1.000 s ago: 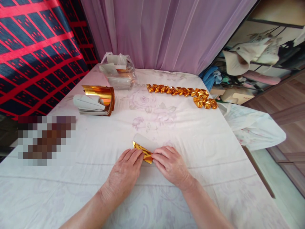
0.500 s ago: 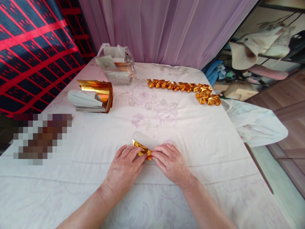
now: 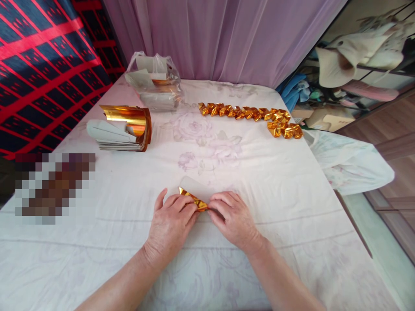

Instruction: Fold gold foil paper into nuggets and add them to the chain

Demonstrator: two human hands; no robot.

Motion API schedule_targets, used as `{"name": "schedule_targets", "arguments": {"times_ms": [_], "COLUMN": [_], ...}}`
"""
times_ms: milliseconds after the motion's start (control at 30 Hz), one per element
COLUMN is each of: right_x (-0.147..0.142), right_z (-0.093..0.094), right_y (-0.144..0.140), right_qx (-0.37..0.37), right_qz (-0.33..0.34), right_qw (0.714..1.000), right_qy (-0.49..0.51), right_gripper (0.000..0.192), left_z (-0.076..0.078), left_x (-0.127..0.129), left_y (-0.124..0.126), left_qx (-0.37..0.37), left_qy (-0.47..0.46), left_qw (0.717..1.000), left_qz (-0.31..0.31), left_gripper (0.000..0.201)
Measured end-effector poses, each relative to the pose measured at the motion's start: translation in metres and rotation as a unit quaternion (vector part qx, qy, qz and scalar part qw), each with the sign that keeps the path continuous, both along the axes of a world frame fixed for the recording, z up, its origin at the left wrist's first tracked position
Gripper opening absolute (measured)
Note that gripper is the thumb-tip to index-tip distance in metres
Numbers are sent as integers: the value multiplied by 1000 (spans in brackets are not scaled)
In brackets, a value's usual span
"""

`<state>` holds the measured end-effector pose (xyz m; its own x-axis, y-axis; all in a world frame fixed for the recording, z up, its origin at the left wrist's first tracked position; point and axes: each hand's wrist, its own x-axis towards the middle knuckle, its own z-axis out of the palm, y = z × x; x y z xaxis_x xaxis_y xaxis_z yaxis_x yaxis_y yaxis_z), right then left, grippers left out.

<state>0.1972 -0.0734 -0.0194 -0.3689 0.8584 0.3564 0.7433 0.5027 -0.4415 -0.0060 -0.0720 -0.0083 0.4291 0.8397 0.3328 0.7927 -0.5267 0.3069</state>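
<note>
A sheet of gold foil paper [image 3: 201,204] lies folded on the tablecloth in front of me, its gold side turned up in a narrow slanting strip and its pale back showing beyond. My left hand [image 3: 171,220] is on the strip, fingers bent together over the near edge and the thumb side partly lifted. At the strip's right end, my right hand [image 3: 235,219] pinches the paper between thumb and fingers. Both hands cover part of the fold.
A curled stack of gold foil paper [image 3: 147,129] stands at the left. Behind it sits a clear plastic bag [image 3: 162,101] with more sheets. Folded gold pieces [image 3: 240,112] form a row at the back right. A white plastic bag [image 3: 356,164] hangs by the table's right edge.
The gold strip looks narrower and straighter along its edge. My left fingers have shifted slightly along it, while my right hand stays at its end. The whole view has tilted a little.
</note>
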Motion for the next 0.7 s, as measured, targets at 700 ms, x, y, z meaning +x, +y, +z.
{"name": "schedule_targets", "arguments": {"times_ms": [700], "right_x": [-12], "right_z": [-2], "right_y": [1], "right_qx": [-26], "right_qz": [-73], "right_qw": [997], "right_qy": [24], "right_gripper": [11], "left_z": [1], "left_x": [3], "left_y": [3], "left_qx": [-50], "left_qy": [-30], "left_qw": [998], "left_qz": [12], "left_gripper": [15]}}
